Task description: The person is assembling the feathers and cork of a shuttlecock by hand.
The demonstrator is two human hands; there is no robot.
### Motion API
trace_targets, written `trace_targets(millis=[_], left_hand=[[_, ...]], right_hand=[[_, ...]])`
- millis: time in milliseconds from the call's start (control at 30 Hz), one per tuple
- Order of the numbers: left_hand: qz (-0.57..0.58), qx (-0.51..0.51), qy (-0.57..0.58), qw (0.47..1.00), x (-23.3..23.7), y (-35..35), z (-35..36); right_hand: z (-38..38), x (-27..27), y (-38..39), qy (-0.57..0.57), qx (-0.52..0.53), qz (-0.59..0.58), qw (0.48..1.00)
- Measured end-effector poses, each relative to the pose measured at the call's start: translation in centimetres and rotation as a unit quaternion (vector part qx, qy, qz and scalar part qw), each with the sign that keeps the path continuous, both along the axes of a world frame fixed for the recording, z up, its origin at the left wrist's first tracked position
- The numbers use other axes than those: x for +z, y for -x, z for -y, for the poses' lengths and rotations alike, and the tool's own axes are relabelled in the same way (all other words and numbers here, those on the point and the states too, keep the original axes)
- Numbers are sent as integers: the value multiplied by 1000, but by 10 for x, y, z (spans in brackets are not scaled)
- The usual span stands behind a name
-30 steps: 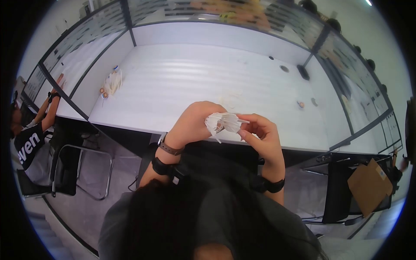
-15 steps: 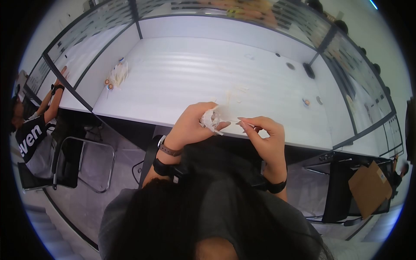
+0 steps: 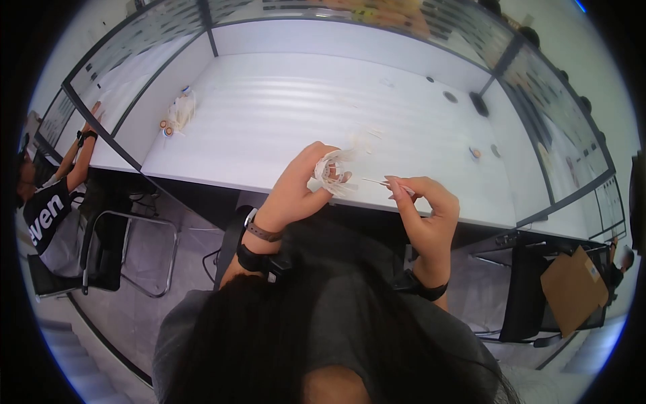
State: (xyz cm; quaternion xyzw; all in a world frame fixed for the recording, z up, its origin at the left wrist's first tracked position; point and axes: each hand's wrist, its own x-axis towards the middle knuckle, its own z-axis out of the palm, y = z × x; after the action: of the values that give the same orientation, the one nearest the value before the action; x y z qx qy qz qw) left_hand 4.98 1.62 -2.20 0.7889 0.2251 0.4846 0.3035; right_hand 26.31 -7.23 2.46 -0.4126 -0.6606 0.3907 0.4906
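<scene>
A white, ring-shaped piece with frayed strips [image 3: 331,174] is held in my left hand [image 3: 299,187], its fingers curled round the piece above the desk's front edge. To the right, my right hand [image 3: 425,205] pinches a thin pale stick [image 3: 374,180] whose free end points left toward the white piece. A gap separates the stick's tip from the piece. Small pale scraps [image 3: 369,140] lie on the desk just beyond my hands.
At the white desk's [image 3: 269,101] left are a pile of white strips [image 3: 182,113] and small round-ended items [image 3: 167,131]. A small round item [image 3: 475,153] lies right. Partitions enclose the desk. A person [image 3: 50,202] sits far left; a cardboard piece [image 3: 572,293] is on a chair at right.
My right hand has moved right, away from the white piece, with the stick still pinched. The white piece in my left hand has turned, so its round opening shows more clearly.
</scene>
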Motion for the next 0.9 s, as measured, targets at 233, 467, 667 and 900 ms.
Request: trace_targets(millis=[233,467,667,900], left_hand=[[-19,-33,-36,999,0,4,-2],[-3,-22,-35,999,11,-4,8],[-30,-17,-25,999,16,-3,12],[-34,-16,-38,999,15,-1,9]], right_hand=[[4,0,5,2,-6,17,1000],[-1,-5,7,-1,-10,34,999],[-2,-3,10,0,-12,49,999],[-2,-5,10,-3,-18,66,998]])
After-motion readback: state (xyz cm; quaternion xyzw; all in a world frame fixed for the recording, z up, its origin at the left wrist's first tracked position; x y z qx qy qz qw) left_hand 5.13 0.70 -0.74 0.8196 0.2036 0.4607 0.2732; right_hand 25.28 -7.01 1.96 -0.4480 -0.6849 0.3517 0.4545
